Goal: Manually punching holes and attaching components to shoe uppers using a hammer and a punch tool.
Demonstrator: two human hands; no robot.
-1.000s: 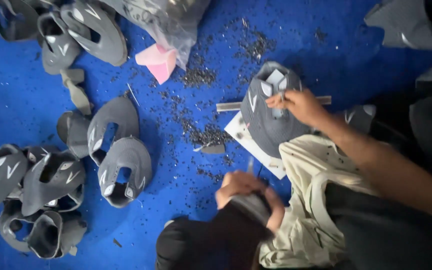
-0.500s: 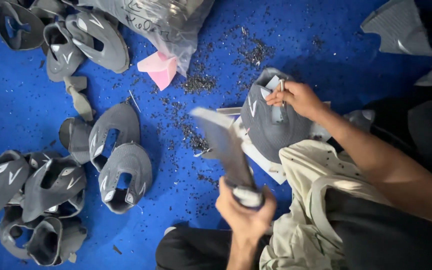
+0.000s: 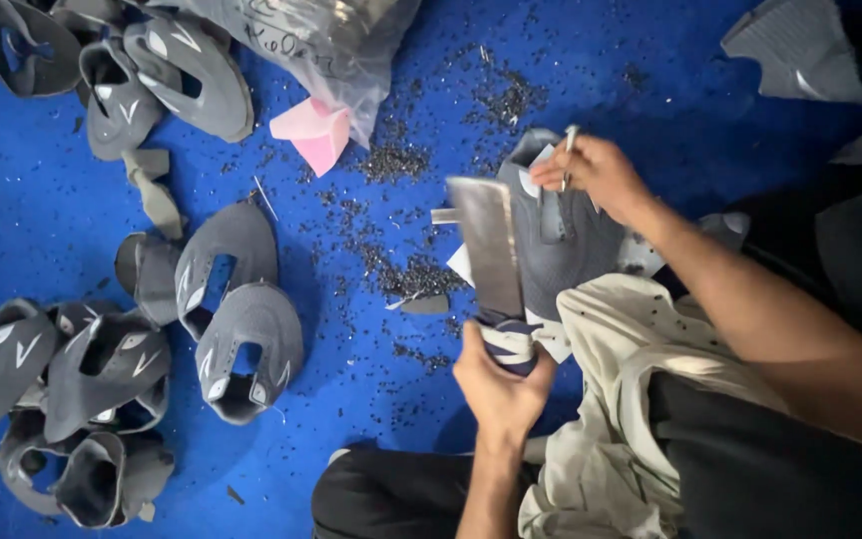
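My left hand grips the cloth-wrapped handle of a flat metal bar, held raised with its blade pointing away from me. Just right of it, a grey shoe upper lies on a white board against my knee. On the top of that upper rests my right hand, pinching a thin metal punch upright against the upper's top edge. The bar's far end hangs close to the left of the punch, not touching it.
Several grey shoe uppers lie in piles on the blue floor at left and top left. A clear plastic bag and a pink foam piece sit at the top. Small dark scraps litter the middle. More grey pieces lie top right.
My left hand has lifted the metal bar from low near my lap up and toward the shoe upper. My right hand has stayed on the upper with the punch.
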